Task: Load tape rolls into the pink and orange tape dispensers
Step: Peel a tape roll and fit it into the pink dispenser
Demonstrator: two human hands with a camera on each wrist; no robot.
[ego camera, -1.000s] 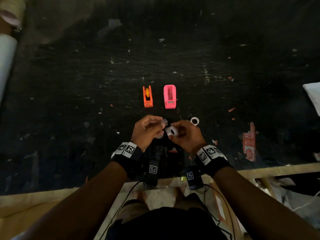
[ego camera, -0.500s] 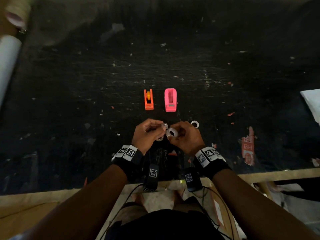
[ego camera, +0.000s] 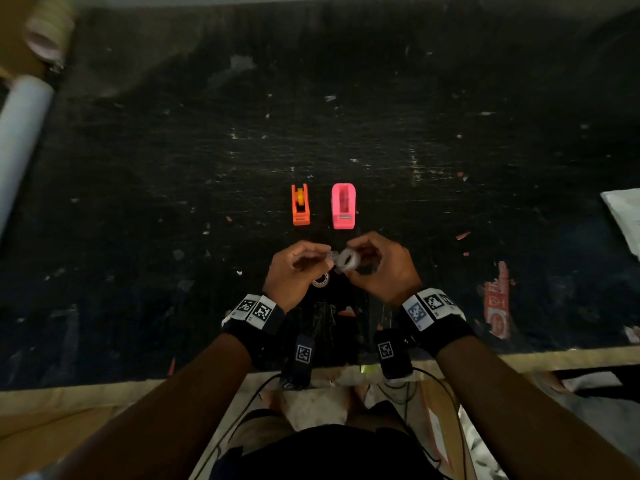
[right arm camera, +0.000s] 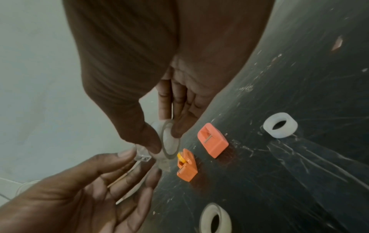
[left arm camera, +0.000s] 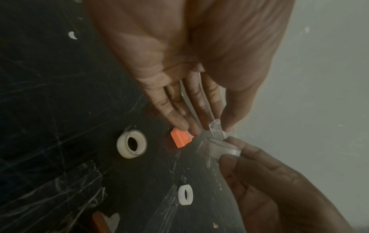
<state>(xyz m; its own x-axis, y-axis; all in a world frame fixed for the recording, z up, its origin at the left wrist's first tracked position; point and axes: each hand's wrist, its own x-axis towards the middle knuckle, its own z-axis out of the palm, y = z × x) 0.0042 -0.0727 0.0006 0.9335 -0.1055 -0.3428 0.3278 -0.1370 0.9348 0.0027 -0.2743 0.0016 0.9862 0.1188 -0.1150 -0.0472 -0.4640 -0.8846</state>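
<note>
1. Right hand pinches a clear tape roll by its rim between thumb and fingers, held up above the near middle of the desk.
2. Left hand pinches a small clear plastic piece, probably the spool core, just beside or touching the roll's hole. Can't tell if it has entered yet.
3. Orange dispenser and pink dispenser stand side by side just beyond the hands, orange on the left. Orange shows a yellow hub in its slot. Pink slot looks empty from the head view.
4. Two more white rolls lie flat on the desk: a bigger one and a smaller one, both near the hands and untouched.
5. Step in hand, as I read it: seat the core in the roll before dropping it into a dispenser.
6. To do it well:
   - line up the core's axis with the hole and push straight, not skewed
   - hold the roll by the rim only, so the hole stays clear
   - check the unwind direction so the sticky side faces down at the cutter
   - keep the loose tape end free of the fingers
7. Risk: clear on clear in dim light, so misalignment is easy to miss.
</note>
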